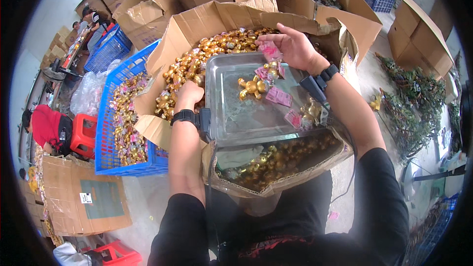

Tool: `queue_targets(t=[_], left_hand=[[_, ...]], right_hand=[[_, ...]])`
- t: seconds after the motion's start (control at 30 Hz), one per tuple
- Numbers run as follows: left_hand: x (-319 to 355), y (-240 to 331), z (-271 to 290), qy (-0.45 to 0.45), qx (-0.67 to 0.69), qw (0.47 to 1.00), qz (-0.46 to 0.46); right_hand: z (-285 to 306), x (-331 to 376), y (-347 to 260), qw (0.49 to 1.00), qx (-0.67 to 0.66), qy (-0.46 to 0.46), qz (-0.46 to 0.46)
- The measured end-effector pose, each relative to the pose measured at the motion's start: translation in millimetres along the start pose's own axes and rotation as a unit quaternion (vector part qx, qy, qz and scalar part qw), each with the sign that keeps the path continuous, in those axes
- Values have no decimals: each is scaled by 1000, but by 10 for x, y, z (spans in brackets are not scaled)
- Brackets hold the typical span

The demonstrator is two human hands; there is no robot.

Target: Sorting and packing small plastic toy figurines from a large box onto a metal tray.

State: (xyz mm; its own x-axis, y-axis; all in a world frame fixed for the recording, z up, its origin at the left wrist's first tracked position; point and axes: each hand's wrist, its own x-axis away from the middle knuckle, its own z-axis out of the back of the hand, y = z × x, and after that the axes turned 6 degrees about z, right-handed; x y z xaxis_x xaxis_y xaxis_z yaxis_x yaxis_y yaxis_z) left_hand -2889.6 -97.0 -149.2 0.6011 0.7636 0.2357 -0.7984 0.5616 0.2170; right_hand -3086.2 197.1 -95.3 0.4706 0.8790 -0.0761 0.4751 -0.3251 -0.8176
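A grey metal tray (231,118) rests across a large open cardboard box (172,34) in front of me. On it lie a shiny gold bear-shaped figure (252,87), pink printed cards (279,96) and a clear-wrapped gold piece (311,111). My left hand (189,93) is closed at the tray's left edge, over the heap of gold figures (229,42); whatever its curled fingers hold is hidden. Above the tray's far right, my right hand (295,49) has its thumb spread and fingers stretched out. A pink-carded packet (270,50) hangs against those fingers.
At left stands a blue plastic crate (106,138) of wrapped gold pieces, near a red stool (84,135) and a person in red (47,128). Open cartons (340,15) line the back. Green artificial branches (414,98) lie on the floor at right.
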Motion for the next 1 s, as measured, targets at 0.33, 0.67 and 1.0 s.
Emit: queue_targets(t=[0.33,0.67,1.0], left_hand=[[232,482,519,-8,515,842,-158],[-27,658,-559,30,450,849,-276],[516,1145,-545,-358,712,558,-233]], right_hand=[[86,-63,135,975,147,87,142],[-244,-43,275,956,258,129,55],[133,-134,525,990,132,42,3]])
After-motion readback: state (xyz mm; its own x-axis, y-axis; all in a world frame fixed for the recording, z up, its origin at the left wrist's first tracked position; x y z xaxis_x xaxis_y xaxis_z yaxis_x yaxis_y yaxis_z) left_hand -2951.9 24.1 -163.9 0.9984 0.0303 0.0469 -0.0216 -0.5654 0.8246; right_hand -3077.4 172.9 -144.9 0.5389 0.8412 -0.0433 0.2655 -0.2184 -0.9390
